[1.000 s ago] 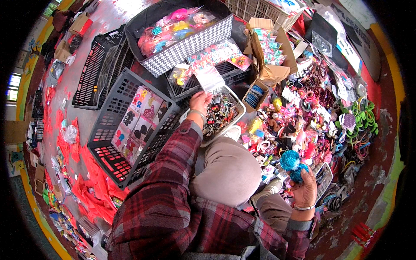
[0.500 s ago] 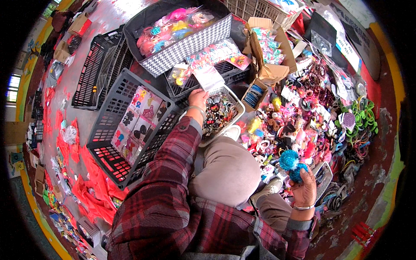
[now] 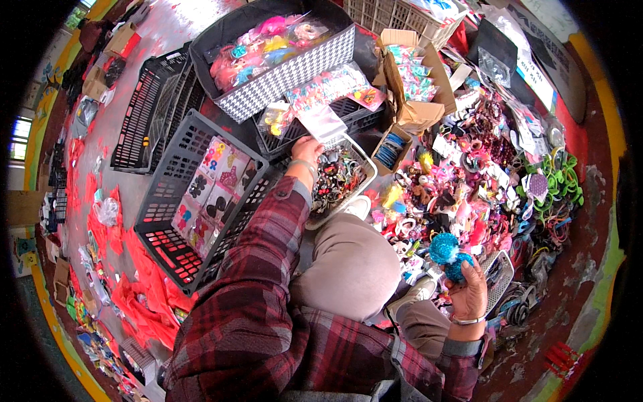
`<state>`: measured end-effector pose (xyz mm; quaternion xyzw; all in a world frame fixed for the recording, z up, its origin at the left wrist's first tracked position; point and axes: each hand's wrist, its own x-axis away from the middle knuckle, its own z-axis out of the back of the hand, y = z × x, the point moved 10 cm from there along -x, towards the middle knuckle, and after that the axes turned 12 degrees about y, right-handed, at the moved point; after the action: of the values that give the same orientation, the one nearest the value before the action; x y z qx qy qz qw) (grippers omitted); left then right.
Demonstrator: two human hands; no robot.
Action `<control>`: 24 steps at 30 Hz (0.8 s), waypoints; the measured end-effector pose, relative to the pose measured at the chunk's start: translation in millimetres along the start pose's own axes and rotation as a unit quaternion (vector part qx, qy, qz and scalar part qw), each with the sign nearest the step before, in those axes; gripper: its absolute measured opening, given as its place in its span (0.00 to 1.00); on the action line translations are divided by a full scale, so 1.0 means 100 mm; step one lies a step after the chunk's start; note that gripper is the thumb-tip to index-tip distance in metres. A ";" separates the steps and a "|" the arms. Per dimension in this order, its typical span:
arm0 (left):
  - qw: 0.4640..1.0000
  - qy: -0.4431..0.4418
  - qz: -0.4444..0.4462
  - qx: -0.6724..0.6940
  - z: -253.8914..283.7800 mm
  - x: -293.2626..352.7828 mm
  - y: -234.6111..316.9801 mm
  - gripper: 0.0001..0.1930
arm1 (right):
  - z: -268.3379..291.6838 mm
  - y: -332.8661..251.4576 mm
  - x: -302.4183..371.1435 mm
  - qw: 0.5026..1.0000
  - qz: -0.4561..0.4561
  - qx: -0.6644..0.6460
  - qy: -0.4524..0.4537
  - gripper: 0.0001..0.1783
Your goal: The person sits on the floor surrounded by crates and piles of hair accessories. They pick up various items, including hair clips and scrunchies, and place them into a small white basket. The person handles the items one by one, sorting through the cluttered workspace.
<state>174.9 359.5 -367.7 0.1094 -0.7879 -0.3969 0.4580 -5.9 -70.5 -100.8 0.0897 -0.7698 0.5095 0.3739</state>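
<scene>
My left hand (image 3: 307,150) is closed on the lower edge of a clear, whitish plastic bag (image 3: 323,123), beside a white basket (image 3: 370,173) filled with small dark and coloured hair accessories. On the right, my right hand (image 3: 471,291) grips a glittery blue pom-pom hair tie (image 3: 444,248), its two fluffy balls showing above the fingers. Under that hand spreads a large heap of mixed hair accessories (image 3: 462,201). A small grey basket (image 3: 499,285) stands just right of my right hand, partly hidden by it.
A grey crate (image 3: 157,231) with carded hair clips stands to the left. Behind are a houndstooth-patterned bin (image 3: 295,70) of bagged accessories, a cardboard box (image 3: 439,80) of small packets and a small box of blue items (image 3: 394,149). Red sheeting (image 3: 144,288) lies on the floor.
Both hands keep their hold and nearly the same places. The view has shifted only slightly.
</scene>
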 end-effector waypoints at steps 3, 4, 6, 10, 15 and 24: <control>0.999 0.017 0.018 -0.031 0.00 -0.06 -0.05 0.05 | 0.01 0.01 -0.01 1.000 -0.001 0.000 0.000 0.16; 0.998 0.028 0.032 -0.047 0.01 -0.08 -0.08 0.06 | 0.02 0.01 -0.01 1.000 -0.001 -0.002 0.002 0.16; 0.995 0.040 0.055 -0.076 0.01 -0.10 -0.13 0.10 | 0.04 0.02 -0.02 1.000 0.000 -0.006 0.004 0.16; 0.990 0.032 0.088 -0.103 -0.04 -0.10 -0.21 0.19 | 0.03 0.02 -0.01 1.000 0.001 0.000 0.007 0.16; 0.979 -0.013 0.144 -0.147 -0.11 0.01 -0.34 0.27 | -0.03 -0.01 0.01 1.000 0.011 0.007 -0.002 0.17; 0.984 -0.092 0.147 0.036 -0.21 0.55 -0.51 0.18 | -0.02 -0.04 0.06 1.000 0.017 0.011 0.005 0.17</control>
<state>151.6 285.5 -364.2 -0.0280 -0.8478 -0.3056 0.4326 -7.1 -69.1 -94.1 0.0779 -0.7637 0.5246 0.3681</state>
